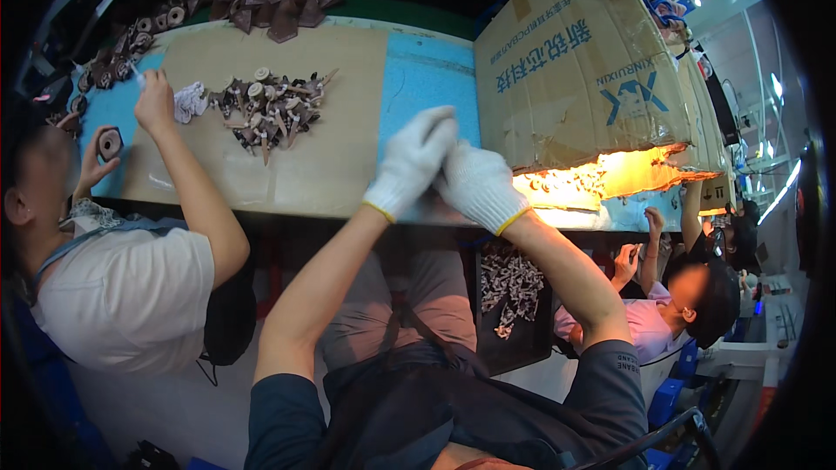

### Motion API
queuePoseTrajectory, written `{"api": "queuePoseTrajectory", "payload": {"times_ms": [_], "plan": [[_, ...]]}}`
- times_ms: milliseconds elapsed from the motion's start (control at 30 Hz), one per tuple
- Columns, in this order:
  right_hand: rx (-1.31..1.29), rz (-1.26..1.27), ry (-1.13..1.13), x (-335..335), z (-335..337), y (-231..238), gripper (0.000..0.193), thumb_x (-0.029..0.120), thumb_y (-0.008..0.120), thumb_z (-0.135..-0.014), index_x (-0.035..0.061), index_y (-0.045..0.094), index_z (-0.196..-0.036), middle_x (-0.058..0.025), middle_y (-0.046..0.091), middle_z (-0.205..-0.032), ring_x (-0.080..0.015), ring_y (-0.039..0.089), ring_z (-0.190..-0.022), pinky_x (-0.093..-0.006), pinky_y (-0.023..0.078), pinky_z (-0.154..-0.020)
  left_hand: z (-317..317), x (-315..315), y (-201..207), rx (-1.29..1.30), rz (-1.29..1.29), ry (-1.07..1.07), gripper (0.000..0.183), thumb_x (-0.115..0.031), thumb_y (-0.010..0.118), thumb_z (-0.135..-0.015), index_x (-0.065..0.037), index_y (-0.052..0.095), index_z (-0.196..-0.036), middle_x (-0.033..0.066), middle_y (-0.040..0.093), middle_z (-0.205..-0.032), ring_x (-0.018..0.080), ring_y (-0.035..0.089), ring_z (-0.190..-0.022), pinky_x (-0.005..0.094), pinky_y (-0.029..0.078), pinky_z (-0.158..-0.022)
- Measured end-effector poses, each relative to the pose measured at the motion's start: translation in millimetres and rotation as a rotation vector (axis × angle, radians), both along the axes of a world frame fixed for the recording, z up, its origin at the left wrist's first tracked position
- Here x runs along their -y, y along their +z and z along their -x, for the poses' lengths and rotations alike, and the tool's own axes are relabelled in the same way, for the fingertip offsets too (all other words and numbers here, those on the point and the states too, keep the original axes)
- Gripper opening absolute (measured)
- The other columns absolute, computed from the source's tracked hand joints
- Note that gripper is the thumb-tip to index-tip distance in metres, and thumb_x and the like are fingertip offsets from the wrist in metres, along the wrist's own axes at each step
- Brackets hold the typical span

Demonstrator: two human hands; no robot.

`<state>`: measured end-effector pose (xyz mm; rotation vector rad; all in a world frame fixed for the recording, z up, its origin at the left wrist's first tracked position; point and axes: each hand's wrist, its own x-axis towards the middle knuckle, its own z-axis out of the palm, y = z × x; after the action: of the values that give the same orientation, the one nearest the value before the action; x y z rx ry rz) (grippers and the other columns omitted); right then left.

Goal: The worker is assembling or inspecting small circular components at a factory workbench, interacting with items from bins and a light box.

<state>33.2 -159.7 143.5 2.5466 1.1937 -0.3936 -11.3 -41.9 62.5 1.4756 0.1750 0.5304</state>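
Note:
Both my hands wear white knit gloves with yellow cuffs and meet at the table's front, in front of a blue mat (418, 74). My left hand (411, 161) is closed, its fingers bent toward the right. Against it presses my right hand (481, 184), also closed. Whatever lies between the fingers is hidden by the gloves. To the left, a pile of small brown and cream parts (270, 109) lies on a brown board (340, 165). Right of my hands stands a large cardboard box (575, 78), its lower opening glowing orange, with several small parts (583, 181) inside.
A black bin (518, 296) of small parts sits below the table, by my right forearm. At my left a co-worker (131, 287) holds a dark round-holed part (110, 144) and a thin tool. Another person (662, 305) sits at the right. Brown pieces (279, 9) line the table's back.

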Motion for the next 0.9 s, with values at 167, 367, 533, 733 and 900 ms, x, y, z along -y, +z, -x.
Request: {"api": "queuePoseTrajectory", "payload": {"times_ms": [167,367,533,733,900], "plan": [[0.15,-0.34,0.248,36,-12,-51,0.031,0.038,0.074,-0.09,0.0077,0.074,-0.098,-0.0147,0.075,-0.086,-0.0345,0.076,-0.076,-0.0479,0.063,-0.071,8,34,7,0.155,-0.255,0.101,0.025,-0.022,0.063,-0.1,-0.003,0.075,-0.112,0.0187,0.073,-0.11,0.0351,0.071,-0.108,0.041,0.056,-0.097],[0.052,-0.255,0.165,20,8,-33,0.015,0.021,0.072,-0.087,0.0067,0.076,-0.088,-0.0154,0.077,-0.084,-0.0355,0.078,-0.08,-0.0471,0.064,-0.068,15,35,-10,0.206,-0.213,0.168,0.02,-0.013,0.057,-0.1,-0.002,0.075,-0.098,0.0185,0.071,-0.106,0.0348,0.07,-0.103,0.0416,0.056,-0.093],[0.07,-0.157,0.138,24,-5,-40,0.019,0.023,0.069,-0.092,0.0058,0.076,-0.097,-0.0193,0.077,-0.094,-0.036,0.078,-0.088,-0.0475,0.063,-0.073,14,35,-2,0.181,-0.272,0.163,0.026,-0.015,0.055,-0.106,0.003,0.073,-0.113,0.0188,0.072,-0.109,0.0296,0.071,-0.103,0.0369,0.055,-0.094],[-0.204,-0.908,-0.338,31,5,-20,0.044,0.04,0.056,-0.107,0.0037,0.064,-0.131,-0.0229,0.076,-0.109,-0.0409,0.075,-0.106,-0.047,0.058,-0.094,49,-3,-6,-0.197,0.258,-0.05,0.041,-0.039,0.057,-0.11,-0.003,0.071,-0.124,0.0132,0.077,-0.108,0.0227,0.075,-0.095,0.0353,0.058,-0.083],[-0.289,-0.846,-0.202,35,46,-14,0.045,0.041,0.053,-0.108,0.0078,0.062,-0.137,-0.0219,0.075,-0.117,-0.0414,0.074,-0.109,-0.0468,0.056,-0.098,88,3,-15,-0.204,0.737,-0.496,0.041,-0.043,0.064,-0.109,-0.006,0.07,-0.123,0.0047,0.073,-0.104,0.0125,0.069,-0.085,0.0298,0.057,-0.074]]}}
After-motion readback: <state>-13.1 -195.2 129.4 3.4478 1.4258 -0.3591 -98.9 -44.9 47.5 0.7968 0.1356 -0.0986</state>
